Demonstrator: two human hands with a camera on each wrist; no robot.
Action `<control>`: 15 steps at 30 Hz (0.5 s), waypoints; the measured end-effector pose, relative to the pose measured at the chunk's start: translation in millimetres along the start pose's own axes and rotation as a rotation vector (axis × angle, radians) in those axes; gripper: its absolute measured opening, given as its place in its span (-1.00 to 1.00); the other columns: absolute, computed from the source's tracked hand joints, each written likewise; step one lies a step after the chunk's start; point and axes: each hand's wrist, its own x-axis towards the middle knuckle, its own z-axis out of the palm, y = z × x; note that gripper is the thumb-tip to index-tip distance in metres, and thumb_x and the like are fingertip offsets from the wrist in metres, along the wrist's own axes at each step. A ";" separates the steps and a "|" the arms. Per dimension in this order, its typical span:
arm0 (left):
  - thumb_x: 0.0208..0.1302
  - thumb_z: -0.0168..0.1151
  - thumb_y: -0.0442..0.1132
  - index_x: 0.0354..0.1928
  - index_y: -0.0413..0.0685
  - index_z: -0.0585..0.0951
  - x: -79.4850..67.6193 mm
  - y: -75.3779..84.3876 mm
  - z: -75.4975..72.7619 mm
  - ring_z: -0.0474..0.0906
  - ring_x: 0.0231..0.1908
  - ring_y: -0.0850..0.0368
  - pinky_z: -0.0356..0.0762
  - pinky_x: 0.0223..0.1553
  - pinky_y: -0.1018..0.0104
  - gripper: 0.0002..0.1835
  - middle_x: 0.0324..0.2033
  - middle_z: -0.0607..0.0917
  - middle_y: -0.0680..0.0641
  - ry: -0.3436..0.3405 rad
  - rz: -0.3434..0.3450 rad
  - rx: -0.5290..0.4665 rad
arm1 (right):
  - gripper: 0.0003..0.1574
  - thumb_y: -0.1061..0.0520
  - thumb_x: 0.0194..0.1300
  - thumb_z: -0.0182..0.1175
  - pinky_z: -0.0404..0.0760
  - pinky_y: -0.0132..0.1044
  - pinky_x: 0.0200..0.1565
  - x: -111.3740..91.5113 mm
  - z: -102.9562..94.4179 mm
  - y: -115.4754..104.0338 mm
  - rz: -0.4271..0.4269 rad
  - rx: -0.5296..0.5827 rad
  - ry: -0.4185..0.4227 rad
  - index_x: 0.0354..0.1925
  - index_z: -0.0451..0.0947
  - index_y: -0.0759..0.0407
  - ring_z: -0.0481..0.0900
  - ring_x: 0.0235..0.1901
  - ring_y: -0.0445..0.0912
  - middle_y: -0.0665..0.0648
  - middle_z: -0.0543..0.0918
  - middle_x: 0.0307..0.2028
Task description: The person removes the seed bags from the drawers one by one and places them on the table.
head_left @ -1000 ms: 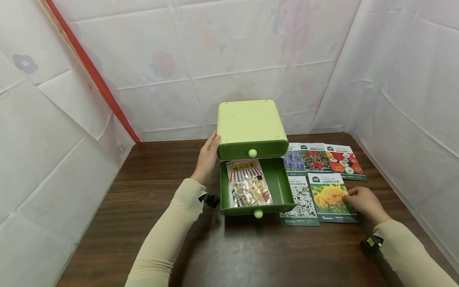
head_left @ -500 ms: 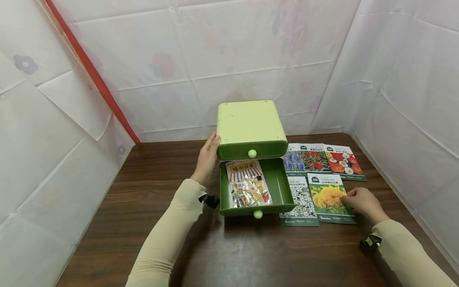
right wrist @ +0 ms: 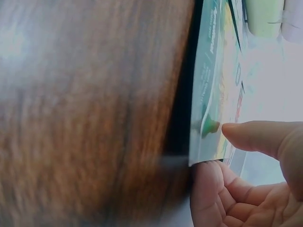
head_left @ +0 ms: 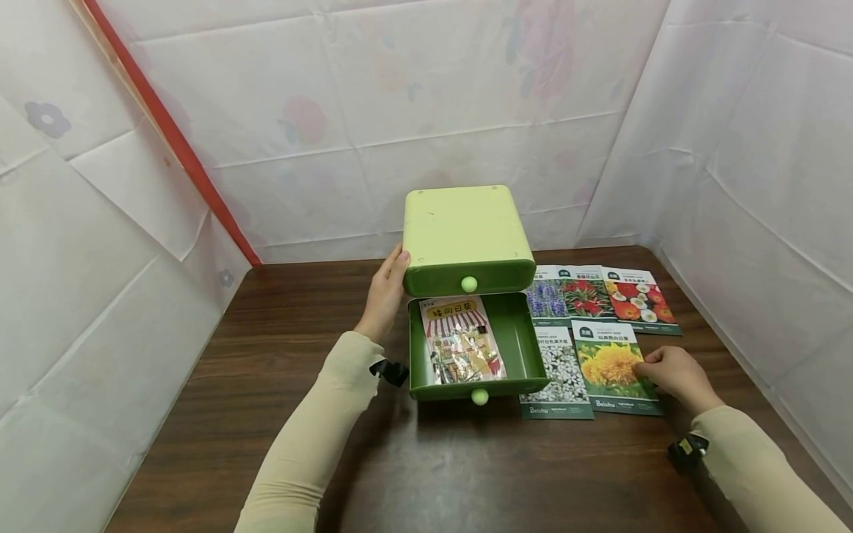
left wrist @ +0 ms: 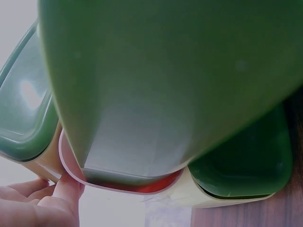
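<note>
A small light-green drawer unit (head_left: pixel 466 222) stands at the table's back, its lower dark-green drawer (head_left: pixel 525 344) pulled out. Inside that drawer lies a packet with a striped awning print (head_left: pixel 463 342). My left hand (head_left: pixel 383 296) rests on the unit's left side, fingers extended along it; the left wrist view shows the thumb (left wrist: pixel 68 191) at the casing edge. At the right, my right hand (head_left: pixel 680 377) pinches the right edge of a seed packet with a yellow flower (head_left: pixel 609 366). In the right wrist view the thumb is on its face and the fingers are at its edge.
Beside the unit lie more seed packets: white flowers (head_left: pixel 560 374), purple flowers (head_left: pixel 548 300), red flowers (head_left: pixel 586 296) and red-and-white flowers (head_left: pixel 641 302). They sit on a dark wooden table (head_left: pixel 300 437). White sheeting (head_left: pixel 266 133) hangs behind and along both sides.
My right hand and the yellow-flower packet have shifted very slightly to the left. My left hand, the drawer unit and the other packets stay in place.
</note>
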 end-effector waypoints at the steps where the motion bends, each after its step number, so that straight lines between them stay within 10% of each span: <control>1: 0.55 -0.19 0.11 0.56 0.15 0.03 0.1 0.0 0.0 0.00 0.52 0.11 0.10 0.49 0.09 -0.36 0.55 0.04 0.07 0.001 0.000 -0.002 | -0.52 0.00 0.29 0.20 0.50 -0.25 -0.45 0.2 -0.8 0.0 0.002 0.000 0.003 -0.18 0.49 0.46 0.50 -0.39 -0.01 0.29 0.57 -0.33; 15: 0.56 -0.20 0.11 0.56 0.11 -0.01 1.9 -1.6 -0.5 0.04 0.51 0.07 0.17 0.46 0.06 -0.34 0.55 0.01 0.03 -0.002 -0.013 0.002 | -0.28 -0.19 0.48 -0.08 0.59 -0.29 -0.38 -6.6 -18.9 -22.1 -0.134 0.205 0.128 0.10 0.39 0.48 0.58 -0.35 -0.09 0.42 0.56 -0.09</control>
